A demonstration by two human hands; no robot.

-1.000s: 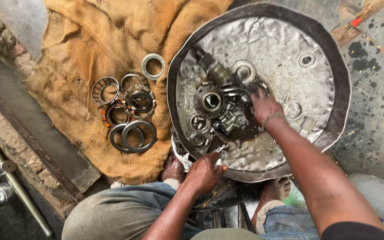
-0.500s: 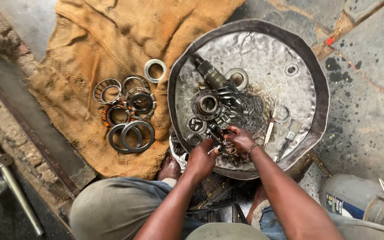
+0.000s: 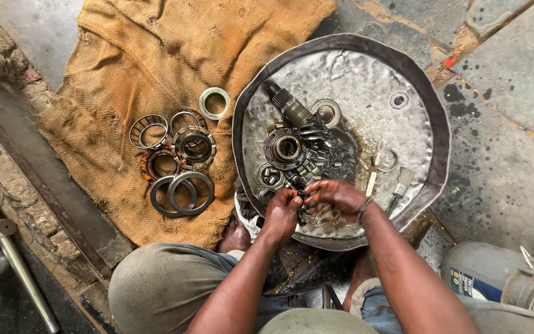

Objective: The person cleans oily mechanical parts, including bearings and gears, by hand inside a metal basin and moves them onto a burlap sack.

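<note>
Both hands, left hand [image 3: 282, 210] and right hand [image 3: 335, 195], pinch one small metal part [image 3: 304, 201] just inside the pan's near rim [image 3: 341, 241]. The gear pile [image 3: 298, 151] crowds them; the pan's far half lies open.

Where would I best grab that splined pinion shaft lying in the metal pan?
Grip the pinion shaft around its bare splined stem, coming from the upper left of the pan. That end points up and away, clear of other parts, while its gear end is buried among the oily pieces at the pan's middle.
</note>
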